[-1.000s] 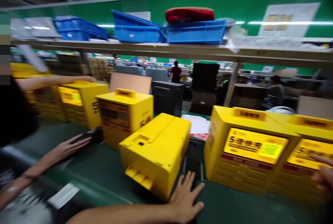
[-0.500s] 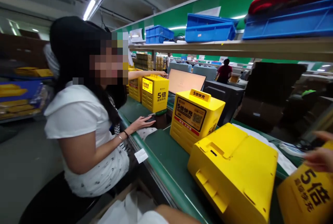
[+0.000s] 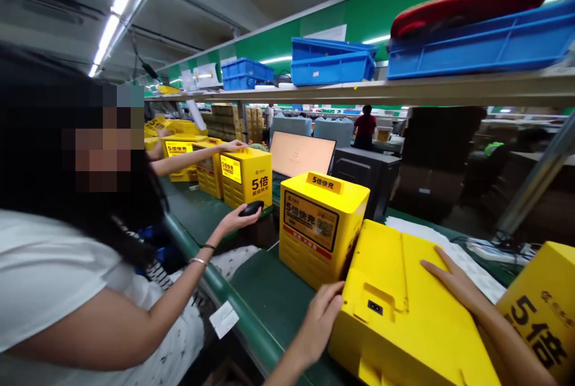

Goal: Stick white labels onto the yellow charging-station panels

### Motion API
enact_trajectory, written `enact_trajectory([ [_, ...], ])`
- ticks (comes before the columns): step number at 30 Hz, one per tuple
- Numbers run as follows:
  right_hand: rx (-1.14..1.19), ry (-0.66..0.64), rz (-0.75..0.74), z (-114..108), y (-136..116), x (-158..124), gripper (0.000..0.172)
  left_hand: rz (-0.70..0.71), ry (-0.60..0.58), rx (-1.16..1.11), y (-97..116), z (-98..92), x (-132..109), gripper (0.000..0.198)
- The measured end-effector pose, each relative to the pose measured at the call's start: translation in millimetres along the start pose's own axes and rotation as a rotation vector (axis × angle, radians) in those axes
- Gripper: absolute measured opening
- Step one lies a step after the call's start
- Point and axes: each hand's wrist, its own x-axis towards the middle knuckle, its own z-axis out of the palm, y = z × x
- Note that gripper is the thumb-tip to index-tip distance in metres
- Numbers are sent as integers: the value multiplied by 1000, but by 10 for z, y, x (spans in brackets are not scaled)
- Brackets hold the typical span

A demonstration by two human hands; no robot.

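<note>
A yellow box lies in front of me, with a black socket in a recess of its upturned face. My left hand touches the box's left edge, fingers extended and not wrapped around it. On the far right part of the same box rests my right hand, its thumb and fingers apart. Behind the lying box stands an upright yellow box with a dark label panel and a small handle on top. Another printed yellow box is at the right, beside my right forearm.
At the left a co-worker sits close, holding a black mouse and reaching toward a lit yellow box. A monitor and black computer case stand behind. Blue bins line the shelf above the green bench.
My right hand has moved left from the right-hand box onto the lying box. My left hand has come into view at its edge. The camera has turned right; the co-worker's mouse hand is raised.
</note>
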Motion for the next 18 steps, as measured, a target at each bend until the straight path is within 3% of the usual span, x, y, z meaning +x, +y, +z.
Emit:
enact_trajectory([
  [2, 20, -31, 3, -4, -46, 26, 94, -30, -61, -34, -128, 137, -12, 53],
  [4, 21, -42, 14, -8, -62, 35, 91, -43, -86, -61, -143, 159, -20, 49],
  [9, -44, 71, -5, -162, -202, -128, 82, -12, -126, -75, 111, -79, 32, 33],
  [12, -46, 134, -204, -379, -531, -505, 62, 33, -130, 4, 233, -146, 1, 31],
  [13, -19, 75, -313, -439, -674, -669, 54, 38, -141, 29, 246, -144, -24, 33],
  [15, 25, -186, -438, -490, -963, -992, 41, 29, -158, 50, 235, -122, -89, 36],
  [18, -44, -568, -536, -402, -1282, -1297, 37, 25, -152, 41, 217, -112, -191, 32],
])
